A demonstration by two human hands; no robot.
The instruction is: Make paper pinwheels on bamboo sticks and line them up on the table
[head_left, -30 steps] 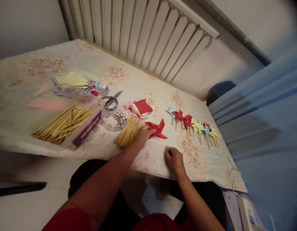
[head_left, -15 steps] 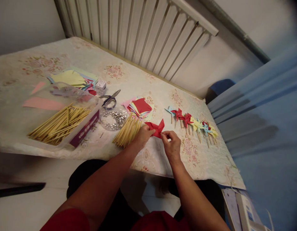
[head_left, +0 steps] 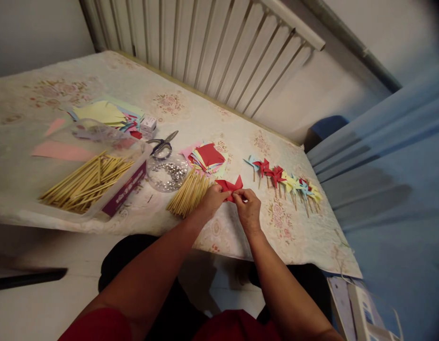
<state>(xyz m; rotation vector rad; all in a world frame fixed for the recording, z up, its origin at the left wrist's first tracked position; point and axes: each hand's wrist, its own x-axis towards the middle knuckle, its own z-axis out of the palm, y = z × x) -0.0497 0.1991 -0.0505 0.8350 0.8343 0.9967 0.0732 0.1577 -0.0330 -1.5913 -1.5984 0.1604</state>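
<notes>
A red paper pinwheel (head_left: pixel 231 185) lies on the flowered tablecloth (head_left: pixel 212 118) near its front edge. My left hand (head_left: pixel 211 200) pinches its left side with closed fingers. My right hand (head_left: pixel 248 209) is closed on the pinwheel's middle from the right. A loose bundle of wooden sticks (head_left: pixel 188 193) lies just left of my left hand. Behind the pinwheel sits a stack of cut coloured paper squares (head_left: pixel 207 157) with a red one on top.
A row of finished pinwheels on sticks (head_left: pixel 286 182) lies to the right. A clear dish of silver pins (head_left: pixel 168 173), scissors (head_left: pixel 162 146), a box of sticks (head_left: pixel 89 182) and coloured paper sheets (head_left: pixel 102 114) lie left. A radiator (head_left: pixel 212 52) stands behind; blue fabric (head_left: pixel 393 166) hangs right.
My right hand has come up from the table's front edge to the red pinwheel and closed on its middle. My left hand has kept its hold.
</notes>
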